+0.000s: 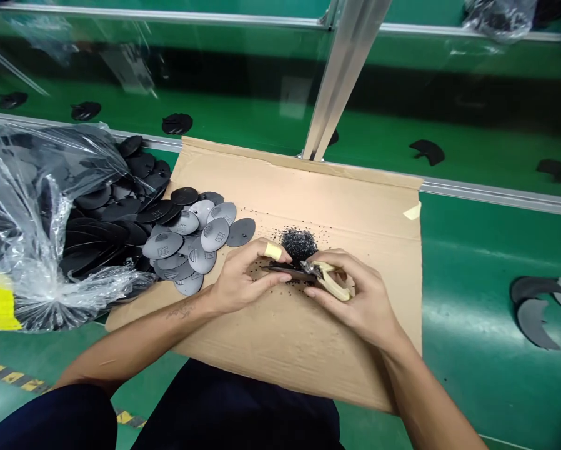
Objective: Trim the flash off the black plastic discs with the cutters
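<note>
Left hand [240, 281] pinches a black disc [285, 270], right hand [360, 300] grips a cutter [332, 284] at its edge; few shavings [298, 242] lie there, many discs [187, 240] seemingly wait.

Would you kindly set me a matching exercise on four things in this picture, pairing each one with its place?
Things:
1. dark disc
2. cream-handled cutter
3. black shavings
4. clear plastic bag

Places:
A. held in the right hand
B. heaped on the cardboard, just beyond the hands
C. held in the left hand
D. far left, beside the cardboard

Pairs: 1-C, 2-A, 3-B, 4-D
</note>
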Action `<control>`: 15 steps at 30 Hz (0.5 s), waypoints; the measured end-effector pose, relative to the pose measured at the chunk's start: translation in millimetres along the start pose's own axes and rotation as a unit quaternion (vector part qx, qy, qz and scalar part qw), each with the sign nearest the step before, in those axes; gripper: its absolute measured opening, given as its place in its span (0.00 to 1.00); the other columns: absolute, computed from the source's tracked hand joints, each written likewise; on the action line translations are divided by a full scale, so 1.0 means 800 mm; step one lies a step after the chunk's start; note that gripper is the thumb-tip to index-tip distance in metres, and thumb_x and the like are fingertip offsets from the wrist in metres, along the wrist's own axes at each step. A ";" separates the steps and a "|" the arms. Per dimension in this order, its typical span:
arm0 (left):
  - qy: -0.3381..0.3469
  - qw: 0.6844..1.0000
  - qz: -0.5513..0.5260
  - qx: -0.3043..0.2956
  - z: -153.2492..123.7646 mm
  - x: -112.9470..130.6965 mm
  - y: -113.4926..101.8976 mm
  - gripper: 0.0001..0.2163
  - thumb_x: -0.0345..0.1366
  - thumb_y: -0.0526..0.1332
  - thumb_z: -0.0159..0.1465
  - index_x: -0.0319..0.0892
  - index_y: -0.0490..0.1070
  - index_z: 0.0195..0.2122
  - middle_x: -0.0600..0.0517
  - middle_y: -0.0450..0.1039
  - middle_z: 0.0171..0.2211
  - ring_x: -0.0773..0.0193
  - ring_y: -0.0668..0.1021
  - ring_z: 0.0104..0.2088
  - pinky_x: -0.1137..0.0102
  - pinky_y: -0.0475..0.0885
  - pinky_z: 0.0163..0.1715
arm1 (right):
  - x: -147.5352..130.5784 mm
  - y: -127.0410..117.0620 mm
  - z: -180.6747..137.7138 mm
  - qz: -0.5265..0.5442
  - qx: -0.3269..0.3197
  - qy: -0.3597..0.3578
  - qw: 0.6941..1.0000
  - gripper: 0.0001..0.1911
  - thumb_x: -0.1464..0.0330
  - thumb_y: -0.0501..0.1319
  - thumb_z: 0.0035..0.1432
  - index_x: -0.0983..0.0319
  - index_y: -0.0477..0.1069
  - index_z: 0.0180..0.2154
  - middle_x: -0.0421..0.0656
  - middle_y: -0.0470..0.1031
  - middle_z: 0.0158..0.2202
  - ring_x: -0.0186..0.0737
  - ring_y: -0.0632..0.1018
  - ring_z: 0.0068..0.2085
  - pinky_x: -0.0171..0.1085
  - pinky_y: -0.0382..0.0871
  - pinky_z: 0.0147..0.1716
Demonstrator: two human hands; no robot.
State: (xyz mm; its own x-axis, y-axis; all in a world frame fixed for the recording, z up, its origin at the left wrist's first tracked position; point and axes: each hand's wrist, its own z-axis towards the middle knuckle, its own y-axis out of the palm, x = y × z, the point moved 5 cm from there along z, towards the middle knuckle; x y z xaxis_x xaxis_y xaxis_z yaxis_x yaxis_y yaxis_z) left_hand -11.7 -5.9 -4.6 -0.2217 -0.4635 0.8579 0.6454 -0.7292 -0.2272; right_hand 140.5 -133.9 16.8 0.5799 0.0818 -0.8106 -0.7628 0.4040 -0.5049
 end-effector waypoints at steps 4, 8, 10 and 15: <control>0.043 0.996 0.056 -0.049 0.000 0.001 0.006 0.06 0.31 0.65 0.67 0.40 0.74 0.45 0.47 0.79 0.40 0.62 0.81 0.41 0.68 0.78 0.41 | -0.015 0.008 -0.008 -0.069 0.020 -0.121 0.990 0.10 0.72 0.65 0.63 0.59 0.75 0.46 0.45 0.81 0.36 0.41 0.79 0.35 0.41 0.72 0.32; 0.111 0.973 0.173 -0.109 -0.002 -0.001 0.013 0.12 0.26 0.59 0.67 0.43 0.75 0.50 0.47 0.79 0.40 0.61 0.80 0.41 0.66 0.77 0.39 | -0.024 0.012 -0.012 -0.086 -0.002 -0.176 0.981 0.13 0.73 0.63 0.63 0.59 0.75 0.49 0.45 0.81 0.37 0.42 0.79 0.35 0.42 0.72 0.32; 0.112 0.971 0.177 -0.113 -0.003 -0.002 0.014 0.13 0.24 0.58 0.67 0.43 0.76 0.49 0.47 0.80 0.39 0.62 0.80 0.39 0.67 0.77 0.38 | -0.022 0.009 -0.009 -0.020 -0.017 -0.141 0.990 0.13 0.73 0.64 0.63 0.58 0.74 0.49 0.45 0.81 0.38 0.43 0.80 0.37 0.43 0.74 0.34; 0.038 0.990 0.104 -0.082 0.001 -0.002 0.009 0.09 0.25 0.61 0.66 0.40 0.78 0.44 0.47 0.82 0.36 0.66 0.82 0.35 0.72 0.78 0.35 | -0.007 -0.012 -0.001 0.028 0.020 -0.053 0.998 0.14 0.75 0.65 0.60 0.57 0.74 0.47 0.46 0.81 0.42 0.43 0.81 0.40 0.42 0.75 0.35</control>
State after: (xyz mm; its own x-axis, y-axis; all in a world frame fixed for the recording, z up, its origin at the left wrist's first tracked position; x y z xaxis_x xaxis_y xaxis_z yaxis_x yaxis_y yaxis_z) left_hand -5.8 -10.0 -7.0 -0.1539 -0.6443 0.7491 0.5562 -0.6831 -0.4733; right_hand 144.1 -139.3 26.0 0.5658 0.1999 -0.8000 -0.7835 0.4327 -0.4460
